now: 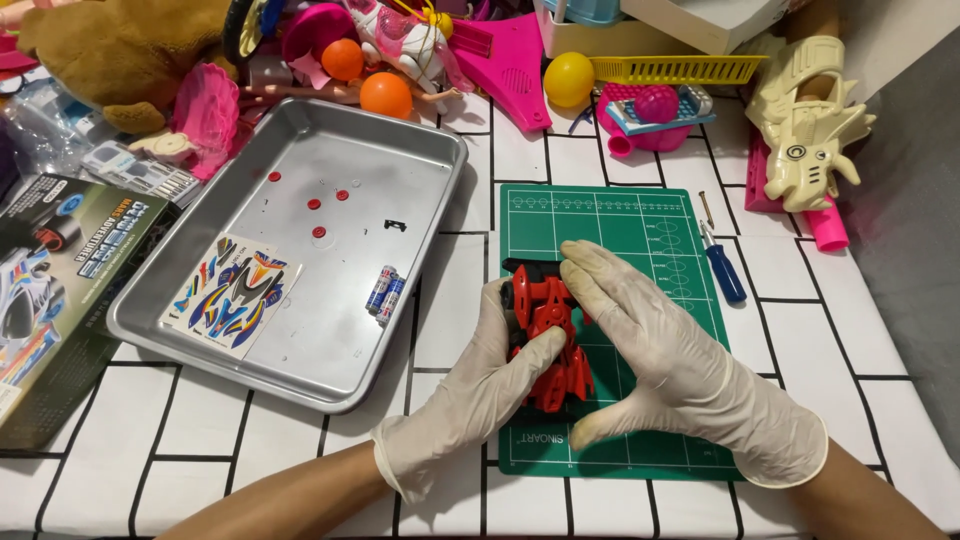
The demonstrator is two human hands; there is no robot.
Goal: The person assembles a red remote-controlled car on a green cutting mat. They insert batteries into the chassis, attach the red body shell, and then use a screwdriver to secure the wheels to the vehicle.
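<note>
The scene is carried by a table [300, 470] covered with a white cloth that is ruled with black lines into rectangles. To the right of the table, a strip of grey floor [915, 230] can be seen. Even, soft light is cast over the whole surface, and only faint shadows are thrown.

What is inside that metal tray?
The metal tray holds a sticker sheet, two batteries, small red round parts and a black clip. Nothing visibly covers its floor.
</note>
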